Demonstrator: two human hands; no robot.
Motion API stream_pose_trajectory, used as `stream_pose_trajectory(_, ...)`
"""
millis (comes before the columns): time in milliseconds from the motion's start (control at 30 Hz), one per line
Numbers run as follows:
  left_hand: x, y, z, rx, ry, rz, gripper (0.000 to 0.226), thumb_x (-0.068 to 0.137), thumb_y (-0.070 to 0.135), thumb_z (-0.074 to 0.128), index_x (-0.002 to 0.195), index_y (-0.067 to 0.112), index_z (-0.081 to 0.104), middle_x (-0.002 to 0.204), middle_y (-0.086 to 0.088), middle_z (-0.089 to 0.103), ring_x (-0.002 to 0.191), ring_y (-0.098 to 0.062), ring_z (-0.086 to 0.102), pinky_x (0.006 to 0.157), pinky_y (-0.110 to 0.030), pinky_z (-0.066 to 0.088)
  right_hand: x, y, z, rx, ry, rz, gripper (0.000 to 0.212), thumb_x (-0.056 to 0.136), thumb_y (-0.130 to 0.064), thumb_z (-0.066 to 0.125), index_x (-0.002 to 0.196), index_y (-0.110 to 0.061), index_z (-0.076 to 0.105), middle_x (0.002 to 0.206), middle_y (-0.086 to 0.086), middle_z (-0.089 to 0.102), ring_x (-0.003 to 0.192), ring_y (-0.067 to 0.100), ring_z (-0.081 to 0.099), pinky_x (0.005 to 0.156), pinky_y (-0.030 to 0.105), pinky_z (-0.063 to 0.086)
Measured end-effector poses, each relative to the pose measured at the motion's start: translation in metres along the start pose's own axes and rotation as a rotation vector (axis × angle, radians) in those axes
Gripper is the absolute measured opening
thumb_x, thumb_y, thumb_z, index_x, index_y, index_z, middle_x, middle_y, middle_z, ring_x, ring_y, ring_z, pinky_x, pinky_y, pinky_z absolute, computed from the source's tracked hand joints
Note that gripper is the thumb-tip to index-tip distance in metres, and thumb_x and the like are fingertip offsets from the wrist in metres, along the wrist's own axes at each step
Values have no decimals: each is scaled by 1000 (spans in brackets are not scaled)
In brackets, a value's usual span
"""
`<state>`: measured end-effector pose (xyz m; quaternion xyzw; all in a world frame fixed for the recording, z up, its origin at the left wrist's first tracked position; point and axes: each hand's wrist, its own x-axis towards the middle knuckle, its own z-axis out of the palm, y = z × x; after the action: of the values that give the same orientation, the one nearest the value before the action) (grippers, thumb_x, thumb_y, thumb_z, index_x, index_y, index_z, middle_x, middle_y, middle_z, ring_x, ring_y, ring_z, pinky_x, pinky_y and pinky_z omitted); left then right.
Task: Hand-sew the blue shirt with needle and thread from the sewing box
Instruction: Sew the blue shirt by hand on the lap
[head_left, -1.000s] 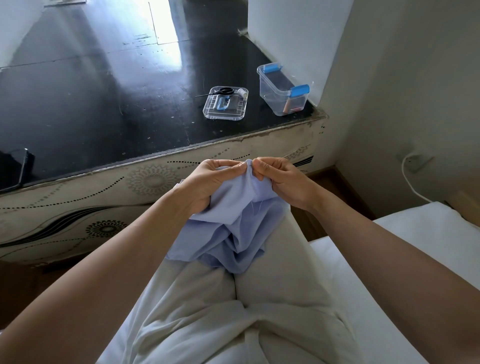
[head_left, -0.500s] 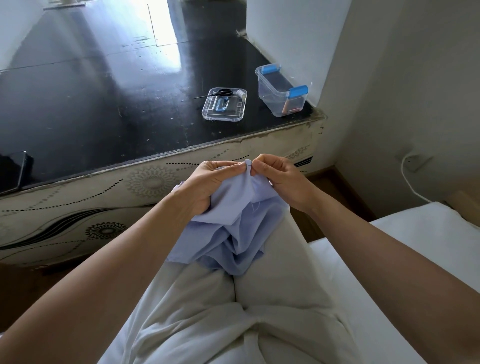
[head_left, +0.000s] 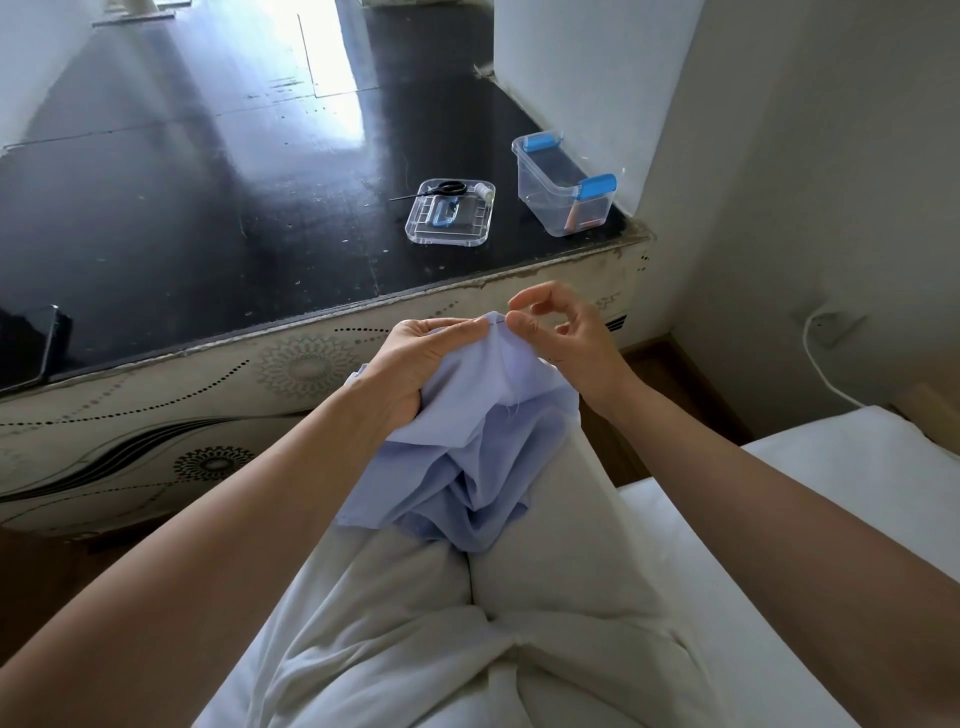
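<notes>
Needle (head_left: 499, 322) (a faint glint) barely discernible; phone (head_left: 31, 343) half beyond left edge.

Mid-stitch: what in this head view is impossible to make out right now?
Head view:
The needle: a tiny dark sliver between the left hand and right hand; too small to tell whether the right hand grips it.
The thread: too thin to see.
Stitched spot on the shirt: hidden by folds and fingers.
The phone: cut off by the left edge.
The sewing box contents: blurred through clear plastic.
</notes>
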<state>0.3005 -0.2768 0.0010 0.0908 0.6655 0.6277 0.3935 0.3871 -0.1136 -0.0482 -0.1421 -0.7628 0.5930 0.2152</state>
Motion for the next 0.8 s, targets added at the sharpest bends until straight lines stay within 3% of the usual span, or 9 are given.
stream_pose_trajectory(67,1,1,2,13,51,-13,10,78,26,79,71,19,79,80,-7,73,68,-21,65,69,-30,54,2,-4,2,-123,70,-156,13,78,-53,64,85,-42,62,98,-7,62,90,10,57,77,27,51)
stream_pose_trajectory(167,3,1,7,17,92,-25,11,75,26,82,69,18,78,79,-7,74,67,-21,65,72,-31,53,2,-15,6,-175,2,-274,8,83,-37,69,86,-40,62,85,-15,65,78,13,59,71,34,51)
stream_pose_trajectory(233,4,1,9,24,96,-29,9,76,22,81,72,15,76,74,-5,73,65,-20,64,67,-27,53,-1,-16,8,-191,-18,-301,10,84,-26,70,88,-33,65,83,-17,65,80,14,61,73,33,52)
stream_pose_trajectory(400,5,-2,6,61,100,-40,10,76,22,81,68,19,78,76,-4,73,68,-20,64,65,-27,52,0,-9,8,-238,6,-401,9,86,-19,69,88,-10,70,85,-4,64,83,10,57,72,16,48)
stream_pose_trajectory(500,6,-3,9,91,160,-47,7,77,23,81,74,18,77,80,-7,73,70,-22,64,64,-26,52,1,-7,14,-251,45,-490,23,87,-23,67,84,0,68,91,10,59,89,8,52,77,23,49)
stream_pose_trajectory(600,9,-3,11,101,210,-68,21,74,25,83,87,10,76,86,-11,73,74,-26,65,67,-29,54,1,-12,14,-176,-19,-452,29,88,-24,64,86,5,64,95,8,61,93,8,55,82,29,51)
stream_pose_trajectory(700,10,-4,13,102,227,-72,17,77,22,80,83,7,74,70,-6,68,63,-21,61,52,-20,48,-4,-14,11,-156,-55,-435,29,89,-25,62,86,4,62,94,4,63,92,11,58,83,39,52)
stream_pose_trajectory(800,11,-4,13,49,293,-98,19,79,23,79,69,11,69,53,0,63,50,-15,58,42,-15,43,-9,-20,14,-153,-110,-436,28,91,-26,63,87,1,61,92,0,64,90,13,60,83,40,52)
